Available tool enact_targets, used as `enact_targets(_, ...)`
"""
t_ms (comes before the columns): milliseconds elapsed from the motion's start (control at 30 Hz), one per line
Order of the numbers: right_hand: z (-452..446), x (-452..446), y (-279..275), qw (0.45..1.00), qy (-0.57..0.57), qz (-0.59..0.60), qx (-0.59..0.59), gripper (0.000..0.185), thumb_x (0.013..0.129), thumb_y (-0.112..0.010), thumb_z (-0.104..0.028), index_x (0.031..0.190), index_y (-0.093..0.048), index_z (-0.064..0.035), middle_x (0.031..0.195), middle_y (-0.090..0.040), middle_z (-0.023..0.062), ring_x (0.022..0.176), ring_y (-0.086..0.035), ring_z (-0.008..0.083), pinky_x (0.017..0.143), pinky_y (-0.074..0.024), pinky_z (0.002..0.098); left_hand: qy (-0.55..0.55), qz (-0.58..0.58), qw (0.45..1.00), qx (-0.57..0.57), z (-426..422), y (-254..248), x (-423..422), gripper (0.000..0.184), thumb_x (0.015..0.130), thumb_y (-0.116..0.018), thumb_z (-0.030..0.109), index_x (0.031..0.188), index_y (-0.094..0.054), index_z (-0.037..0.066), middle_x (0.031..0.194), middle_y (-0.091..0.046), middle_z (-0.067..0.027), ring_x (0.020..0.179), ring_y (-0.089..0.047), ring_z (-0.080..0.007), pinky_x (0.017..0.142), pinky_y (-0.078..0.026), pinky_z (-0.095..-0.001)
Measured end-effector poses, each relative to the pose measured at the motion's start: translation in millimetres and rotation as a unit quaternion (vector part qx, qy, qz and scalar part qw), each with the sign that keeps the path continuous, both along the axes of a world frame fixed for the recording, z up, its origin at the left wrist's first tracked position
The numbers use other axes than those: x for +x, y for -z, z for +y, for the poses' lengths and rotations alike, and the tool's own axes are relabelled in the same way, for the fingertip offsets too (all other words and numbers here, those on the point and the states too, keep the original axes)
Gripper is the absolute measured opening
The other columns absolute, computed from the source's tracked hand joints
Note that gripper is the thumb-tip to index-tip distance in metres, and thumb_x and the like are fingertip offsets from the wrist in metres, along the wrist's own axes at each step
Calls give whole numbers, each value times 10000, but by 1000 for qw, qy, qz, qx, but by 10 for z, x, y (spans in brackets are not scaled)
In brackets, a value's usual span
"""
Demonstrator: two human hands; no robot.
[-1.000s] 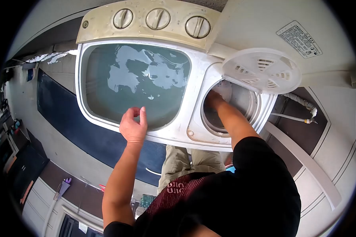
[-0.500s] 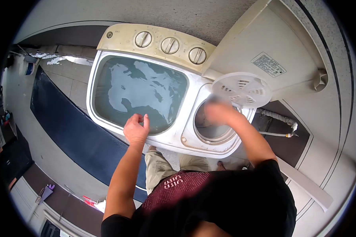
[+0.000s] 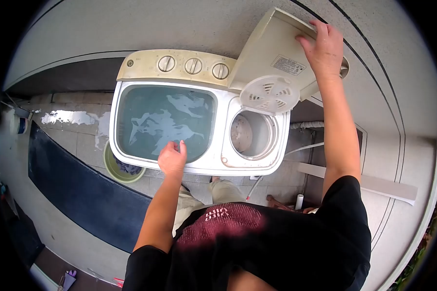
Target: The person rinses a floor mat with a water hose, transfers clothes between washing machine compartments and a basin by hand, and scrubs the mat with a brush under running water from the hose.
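Note:
A twin-tub washing machine stands in front of me, with cloudy bluish water in its left wash tub. My left hand is over the tub's front rim, apparently resting there, its fingers loosely curled and apart with nothing in them. At the upper right, my right hand grips the top edge of the raised spin-side lid, thumb on the inner face. Below that lid, a round slotted inner cover is tilted up beside the open spin tub.
Three knobs line the beige control panel. A green basin with dark cloth is on the floor at the left front. A long dark mat lies left. Behind the machine is a wall; a grey hose runs on the right.
My right hand has left the spin tub and moved up to the lid's edge. My left hand stays by the wash tub rim. The view has shifted, bringing the green basin into sight.

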State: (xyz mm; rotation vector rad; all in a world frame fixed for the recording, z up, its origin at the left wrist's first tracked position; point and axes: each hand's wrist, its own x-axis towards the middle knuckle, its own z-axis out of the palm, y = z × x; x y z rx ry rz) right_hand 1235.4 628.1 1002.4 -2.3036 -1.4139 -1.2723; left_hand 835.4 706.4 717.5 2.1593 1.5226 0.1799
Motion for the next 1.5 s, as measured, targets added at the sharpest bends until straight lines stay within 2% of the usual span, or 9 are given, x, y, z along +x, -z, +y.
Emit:
enact_targets(167, -228, -510, -145, 998, 54, -23, -36, 340, 577, -836, -247, 743, -578, -102, 796, -559, 56, 743, -555, 270, 609, -463, 375, 17, -20, 999, -17, 12, 0, -31, 329, 816, -611, 443, 769, -655, 121, 702, -658, -31, 730, -638, -260, 653, -487, -403)
enact_targets(300, -622, -1391, 44, 995, 89, -30, -39, 293, 569, -752, -116, 737, -513, -139, 746, -523, 10, 696, -531, 230, 579, -438, 360, 30, -49, 998, -38, 22, -54, -68, 320, 812, -614, 434, 753, -651, 121, 689, -651, -15, 751, -630, -249, 667, -495, -406)
enact_targets(433, -1191, -2297, 490, 986, 93, 104, -94, 405, 596, -630, -15, 980, -610, -141, 910, -594, 23, 861, -564, 241, 704, -399, 365, 49, -82, 993, -66, 36, -81, -140, 325, 816, -611, 443, 748, -650, 128, 691, -653, -7, 749, -628, -246, 668, -494, -405)
enact_targets(567, -1565, -2970, 1156, 923, 132, 293, -210, 811, 508, -766, -53, 1272, -518, -165, 1183, -507, 57, 1107, -509, 257, 859, -426, 384, 83, -133, 985, -67, 53, -57, -215, 316, 828, -616, 438, 767, -663, 132, 715, -667, -28, 724, -638, -248, 656, -485, -390)
enact_targets(967, -1638, -2985, 1992, 852, 194, 368, -317, 1061, 547, -872, -334, 1442, -307, -264, 1420, -338, 64, 1279, -366, 271, 929, -419, 415, 159, -271, 919, -236, 402, 76, -546, 147, 830, -662, 216, 880, -642, 79, 755, -656, -78, 712, -632, -252, 706, -505, -365)
enact_targets(1067, -1518, -2773, 1807, 809, 177, 437, -350, 952, 600, -846, -332, 1416, -368, -223, 1441, -348, 75, 1282, -379, 283, 942, -426, 431, 203, -227, 952, -19, 757, -85, -720, 108, 839, -644, 185, 862, -640, 79, 811, -654, -98, 772, -623, -281, 713, -494, -383)
enact_targets(1200, -931, -2108, 1736, 883, 50, 422, -199, 441, 741, -737, -209, 1149, -592, -126, 1173, -577, 71, 1077, -544, 265, 873, -479, 397, 241, -144, 945, 167, 1316, 77, -936, 111, 821, -651, 188, 828, -614, 83, 786, -615, -88, 759, -581, -303, 672, -465, -423)
enact_targets(1300, -58, -1594, 1776, 931, -77, 338, -114, 158, 795, -648, -98, 954, -650, -95, 947, -647, 52, 908, -605, 250, 816, -505, 357, 194, -117, 961, 156, 1333, 37, -938, 117, 811, -661, 197, 804, -617, 88, 757, -616, -71, 740, -584, -294, 654, -467, -418)
enact_targets(1500, 1340, -1078, 1976, 918, -243, 279, -141, 148, 755, -665, -97, 900, -636, -88, 942, -633, 53, 935, -587, 259, 821, -501, 369, 170, -97, 972, 128, 1329, -2, -939, 210, 742, -717, 258, 683, -596, 97, 657, -589, -37, 662, -574, -258, 606, -465, -396)
